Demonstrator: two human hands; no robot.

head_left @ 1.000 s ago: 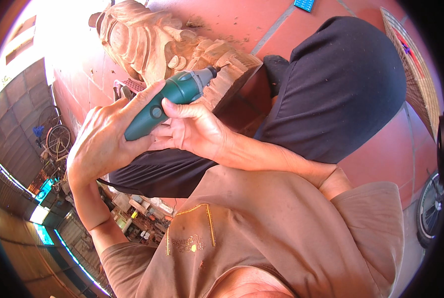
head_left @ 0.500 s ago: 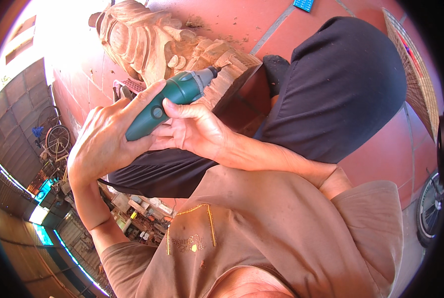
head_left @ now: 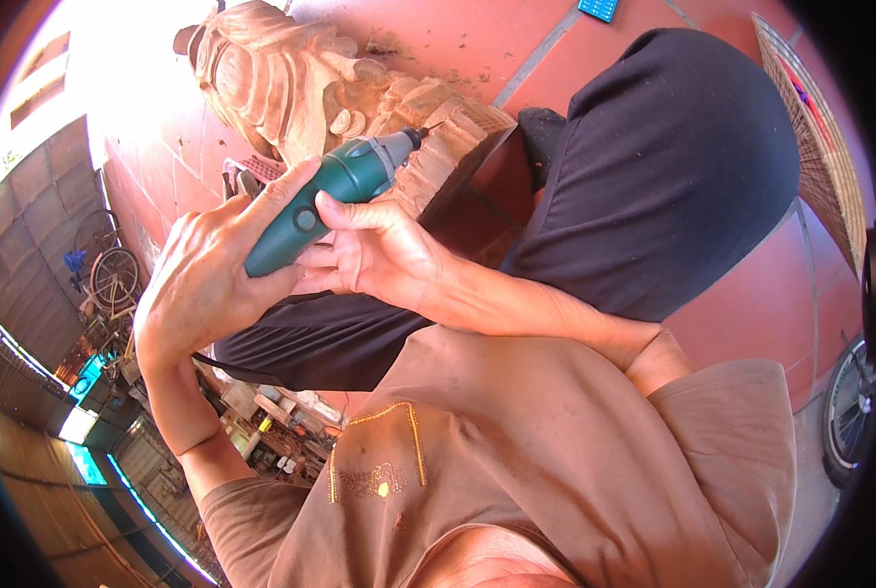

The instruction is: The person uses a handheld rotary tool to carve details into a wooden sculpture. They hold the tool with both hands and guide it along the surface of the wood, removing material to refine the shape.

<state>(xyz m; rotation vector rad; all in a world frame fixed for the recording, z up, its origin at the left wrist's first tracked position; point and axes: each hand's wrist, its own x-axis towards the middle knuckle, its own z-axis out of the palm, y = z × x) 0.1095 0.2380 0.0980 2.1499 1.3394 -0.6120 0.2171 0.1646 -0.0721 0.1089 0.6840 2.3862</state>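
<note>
A green rotary tool (head_left: 335, 191) with a grey nose and a thin bit slants up and to the right in front of me. My left hand (head_left: 198, 279) wraps around its rear part, the index finger stretched along the body. From the other side my right hand (head_left: 389, 250) grips it, thumb on top and fingers underneath. Behind the tool lies a carved wooden figure (head_left: 271, 83) with flowing folds and a stepped base. The bit is over that base; I cannot tell whether it touches the wood.
Red floor tiles (head_left: 742, 343) surround my bent legs in dark trousers (head_left: 673, 176). At the right edge are a woven conical hat (head_left: 825, 147) and a wheel (head_left: 850, 412). A bicycle (head_left: 115, 279) and clutter stand far left. A small blue object (head_left: 598, 10) lies at the top.
The rotary tool's nose has shifted slightly to the left and up. Both hands keep their hold, and the carving has stayed in place.
</note>
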